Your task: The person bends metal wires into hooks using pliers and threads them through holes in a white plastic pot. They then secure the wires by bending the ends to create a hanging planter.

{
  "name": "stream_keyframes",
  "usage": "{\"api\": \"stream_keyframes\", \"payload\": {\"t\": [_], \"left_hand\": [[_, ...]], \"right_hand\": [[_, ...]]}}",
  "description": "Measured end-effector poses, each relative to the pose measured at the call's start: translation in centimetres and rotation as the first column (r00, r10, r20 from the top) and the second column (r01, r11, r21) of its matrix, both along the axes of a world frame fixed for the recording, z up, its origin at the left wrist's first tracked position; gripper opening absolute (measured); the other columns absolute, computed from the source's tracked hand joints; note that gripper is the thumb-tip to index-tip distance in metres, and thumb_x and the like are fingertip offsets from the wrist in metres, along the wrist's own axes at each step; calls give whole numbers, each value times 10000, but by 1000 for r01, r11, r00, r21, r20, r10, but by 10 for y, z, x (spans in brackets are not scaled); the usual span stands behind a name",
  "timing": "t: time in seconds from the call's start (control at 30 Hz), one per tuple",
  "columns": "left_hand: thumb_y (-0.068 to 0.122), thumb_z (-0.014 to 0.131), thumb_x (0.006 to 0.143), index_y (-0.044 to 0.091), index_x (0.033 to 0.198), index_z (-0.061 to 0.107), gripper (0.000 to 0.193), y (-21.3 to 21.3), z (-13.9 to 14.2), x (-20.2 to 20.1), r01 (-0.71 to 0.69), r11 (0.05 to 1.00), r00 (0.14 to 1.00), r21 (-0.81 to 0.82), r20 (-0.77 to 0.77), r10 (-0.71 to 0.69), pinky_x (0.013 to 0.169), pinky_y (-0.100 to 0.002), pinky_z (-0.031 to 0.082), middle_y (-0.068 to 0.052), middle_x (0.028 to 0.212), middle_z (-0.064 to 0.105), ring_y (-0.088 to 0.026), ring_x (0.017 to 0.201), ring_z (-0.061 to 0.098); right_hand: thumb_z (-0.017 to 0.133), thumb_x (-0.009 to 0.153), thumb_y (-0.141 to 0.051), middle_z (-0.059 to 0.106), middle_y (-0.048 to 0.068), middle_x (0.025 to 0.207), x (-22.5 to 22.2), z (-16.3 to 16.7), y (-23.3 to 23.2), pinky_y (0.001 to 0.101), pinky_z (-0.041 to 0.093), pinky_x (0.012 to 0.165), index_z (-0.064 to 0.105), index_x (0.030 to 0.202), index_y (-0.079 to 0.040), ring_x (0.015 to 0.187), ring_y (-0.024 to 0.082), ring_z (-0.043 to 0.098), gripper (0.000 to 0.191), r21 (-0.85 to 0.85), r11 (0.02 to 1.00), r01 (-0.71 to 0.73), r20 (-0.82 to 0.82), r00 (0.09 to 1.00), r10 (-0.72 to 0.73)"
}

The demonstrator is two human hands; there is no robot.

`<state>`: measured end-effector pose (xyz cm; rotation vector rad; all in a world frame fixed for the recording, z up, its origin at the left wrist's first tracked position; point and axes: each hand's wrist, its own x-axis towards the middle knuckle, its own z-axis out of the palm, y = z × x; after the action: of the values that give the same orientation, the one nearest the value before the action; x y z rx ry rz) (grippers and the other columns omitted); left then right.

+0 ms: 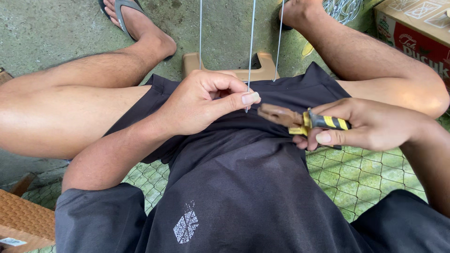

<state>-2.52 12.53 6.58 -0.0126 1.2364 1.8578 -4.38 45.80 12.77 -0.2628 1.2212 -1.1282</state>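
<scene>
At the far left, a woven brown panel (21,213) is lying at the lower corner, and a bare leg is stretching up to a foot in a grey sandal (123,13). The left hand (201,100) is curling into a loose fist over the dark shorts (243,187), its thumb and forefinger pinching narrowly on the lower end of the middle wire (251,51). 3 thin wires are hanging down from the top edge here: 1 left of the hand's knuckles, the pinched 1, and another ending free just to the right. Behind them a tan plastic stool (197,63) is showing between the knees. Just right of the pinching thumb, rusty pliers (293,119) with yellow and black handles are pointing their jaws toward the wire end, close to it but apart. The right hand (370,124) is wrapping around those handles. Under that hand, green wire mesh (370,171) is spreading over the ground. At the upper right, a cardboard box (415,33) is sitting beside a tangle of wire.
</scene>
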Motion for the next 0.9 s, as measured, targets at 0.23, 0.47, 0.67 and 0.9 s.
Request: {"api": "stream_keyframes", "payload": {"t": [0.23,0.47,0.67,0.9], "left_hand": [[197,692,1032,33,1110,791,207,-2,7,-7,42,996,996,-77,-81,-48,736,-206,507,-7,925,711,-43,822,624],[201,695,1030,49,1103,788,192,-1,7,-12,42,996,990,-83,-129,-53,754,-212,509,6,927,700,-47,843,629],[206,700,1028,43,1091,791,197,-1,4,-14,33,998,986,-61,-160,-43,772,-224,509,-3,921,702,-65,859,635],[219,703,1017,51,1080,799,203,1,3,-17,64,994,987,-85,-140,-76,741,-221,504,5,901,710,-57,832,635]], "right_hand": [[594,1055,-290,783,175,1146,-13,-26,3,395,603,977,805,1001,25,1134,278,769,383,12,999,29,454,891,-32],[565,963,-337,795,160,1111,-30,-34,-8,367,626,914,785,887,16,1055,259,788,423,26,989,-149,498,859,116],[574,963,-336,787,179,1100,-36,-38,-9,383,641,882,766,853,28,1045,267,842,426,32,990,-139,536,838,101],[566,1012,-341,794,169,1082,-36,-43,-5,369,646,879,768,950,29,1039,255,843,426,-25,994,-108,554,826,103]]}}
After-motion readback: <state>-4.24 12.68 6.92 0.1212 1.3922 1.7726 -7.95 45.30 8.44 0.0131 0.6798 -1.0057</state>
